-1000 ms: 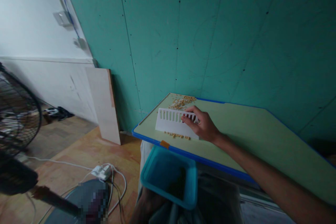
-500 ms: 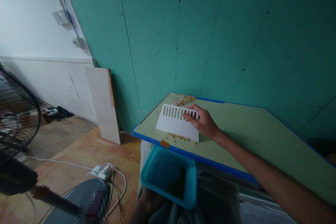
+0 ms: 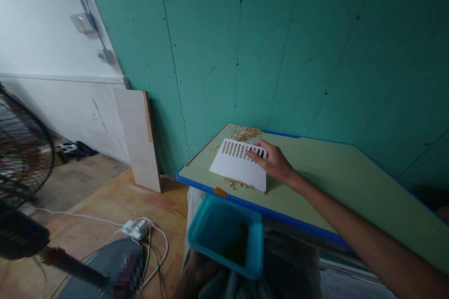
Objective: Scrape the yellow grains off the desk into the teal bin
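My right hand (image 3: 274, 162) grips the slotted top edge of a white plastic scraper (image 3: 238, 166) that stands tilted on the green table (image 3: 326, 182). A row of small yellow grains (image 3: 238, 182) lies in front of the scraper's lower edge, close to the table's blue front rim. More grains (image 3: 246, 134) are heaped at the table's far corner by the wall. A teal plastic bin (image 3: 226, 236) sits just below the table edge. My left hand (image 3: 194, 271) is under the bin at the bottom of the view, mostly hidden.
A green panel wall (image 3: 280, 46) backs the table. A wooden board (image 3: 138, 138) leans against it on the left. A standing fan (image 3: 21, 182) is at far left, with a power strip and cables (image 3: 138, 230) on the wooden floor.
The scraper has tilted back more and slid slightly toward the table's front edge, pushing the row of grains nearer the blue rim. The bin has stayed in place.
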`<act>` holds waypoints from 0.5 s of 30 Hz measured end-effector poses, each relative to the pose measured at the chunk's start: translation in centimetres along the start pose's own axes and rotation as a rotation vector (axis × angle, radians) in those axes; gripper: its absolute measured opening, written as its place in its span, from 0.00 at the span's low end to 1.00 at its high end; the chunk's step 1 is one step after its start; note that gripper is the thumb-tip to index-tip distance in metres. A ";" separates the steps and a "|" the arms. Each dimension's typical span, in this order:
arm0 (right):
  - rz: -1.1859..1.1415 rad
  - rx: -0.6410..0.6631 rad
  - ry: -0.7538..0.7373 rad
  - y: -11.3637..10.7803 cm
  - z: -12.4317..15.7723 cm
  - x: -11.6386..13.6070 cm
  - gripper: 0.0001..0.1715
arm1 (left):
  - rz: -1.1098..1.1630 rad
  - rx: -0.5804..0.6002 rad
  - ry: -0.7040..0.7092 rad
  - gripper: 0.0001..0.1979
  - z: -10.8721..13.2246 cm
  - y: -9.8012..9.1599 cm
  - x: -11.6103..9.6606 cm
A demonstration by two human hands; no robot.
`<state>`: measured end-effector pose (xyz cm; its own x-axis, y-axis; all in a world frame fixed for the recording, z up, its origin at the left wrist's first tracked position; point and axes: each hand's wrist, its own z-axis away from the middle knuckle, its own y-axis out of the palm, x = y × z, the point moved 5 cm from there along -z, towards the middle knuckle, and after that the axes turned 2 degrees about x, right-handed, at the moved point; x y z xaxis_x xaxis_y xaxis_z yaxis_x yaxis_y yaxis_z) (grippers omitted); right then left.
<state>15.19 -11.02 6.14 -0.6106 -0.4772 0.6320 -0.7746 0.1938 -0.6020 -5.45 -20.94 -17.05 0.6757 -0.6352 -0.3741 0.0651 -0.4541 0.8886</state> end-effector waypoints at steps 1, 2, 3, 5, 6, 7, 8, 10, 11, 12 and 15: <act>0.010 0.004 -0.005 0.1 0.0 0.1 0.16 | 0.005 -0.012 -0.007 0.19 0.0 0.2 0.0; 0.019 0.007 -0.013 0.2 0.1 0.3 0.16 | 0.011 -0.027 -0.011 0.17 0.0 0.3 0.0; 0.026 0.008 -0.021 0.2 0.1 0.4 0.16 | 0.017 -0.045 -0.010 0.15 0.1 0.2 0.0; 0.034 0.009 -0.036 0.4 0.1 0.7 0.16 | 0.027 -0.078 0.002 0.13 0.2 0.0 -0.1; 0.036 0.009 -0.040 0.4 0.1 0.8 0.16 | 0.032 -0.085 0.008 0.12 0.2 -0.1 -0.1; 0.037 0.011 -0.044 0.4 0.1 0.9 0.16 | 0.038 -0.080 0.010 0.12 0.2 -0.3 -0.1; 0.038 0.014 -0.046 0.4 0.1 1.0 0.16 | 0.044 -0.063 0.009 0.13 0.2 -0.3 -0.1; 0.041 0.016 -0.050 0.4 0.1 1.0 0.17 | 0.058 -0.012 0.010 0.15 0.2 -0.4 -0.1; 0.043 0.015 -0.052 0.4 0.2 1.1 0.17 | 0.064 0.009 0.012 0.17 0.1 -0.4 -0.1; 0.043 0.014 -0.055 0.4 0.2 1.1 0.17 | 0.066 0.027 0.016 0.18 0.1 -0.3 -0.1; 0.043 0.015 -0.056 0.4 0.2 1.1 0.18 | 0.061 0.076 0.027 0.19 -0.1 0.1 -0.1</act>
<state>14.22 -11.67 6.45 -0.6328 -0.5162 0.5772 -0.7450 0.2026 -0.6356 -5.46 -20.88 -16.96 0.6961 -0.6468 -0.3117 -0.0319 -0.4616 0.8865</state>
